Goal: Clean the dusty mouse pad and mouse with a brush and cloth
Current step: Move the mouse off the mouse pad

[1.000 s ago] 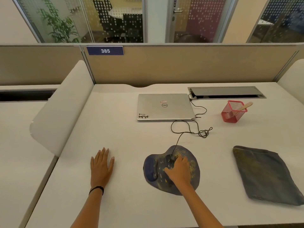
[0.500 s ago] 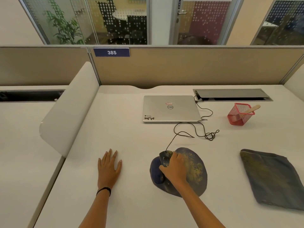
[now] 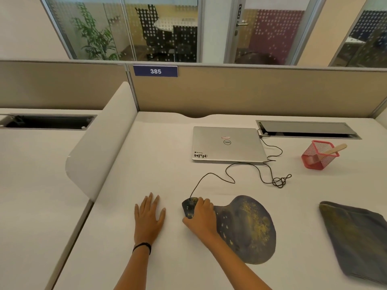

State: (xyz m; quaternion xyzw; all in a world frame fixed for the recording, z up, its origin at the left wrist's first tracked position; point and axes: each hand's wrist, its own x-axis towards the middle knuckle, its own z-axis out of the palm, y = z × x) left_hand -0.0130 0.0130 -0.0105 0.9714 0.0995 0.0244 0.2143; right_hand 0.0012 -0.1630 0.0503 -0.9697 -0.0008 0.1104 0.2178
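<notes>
Desk (image 3: 167, 153): white. Laptop (image 3: 228, 144) closed, far center. Cloth (image 3: 356, 233) flat, near right. Pad (image 3: 249, 227) dusty, near center. Left hand (image 3: 149, 218) flat on desk, fingers spread, empty. Right hand (image 3: 202, 216) wrapped around mouse (image 3: 188, 206), just off pad's left edge. Brush (image 3: 333, 150) in red holder (image 3: 319, 155), far right.

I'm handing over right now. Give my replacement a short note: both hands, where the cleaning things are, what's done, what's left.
Left hand: flat on the desk, open, holding nothing.
Right hand: gripping the mouse, which sits just off the left edge of the mouse pad.
Mouse pad: yellow dust across it; mouse looks dusty too.
Brush: in the red mesh holder, far right, untouched.
Cloth: lying on the right.
Done: mouse off the pad.
Left: brush and wipe both.
</notes>
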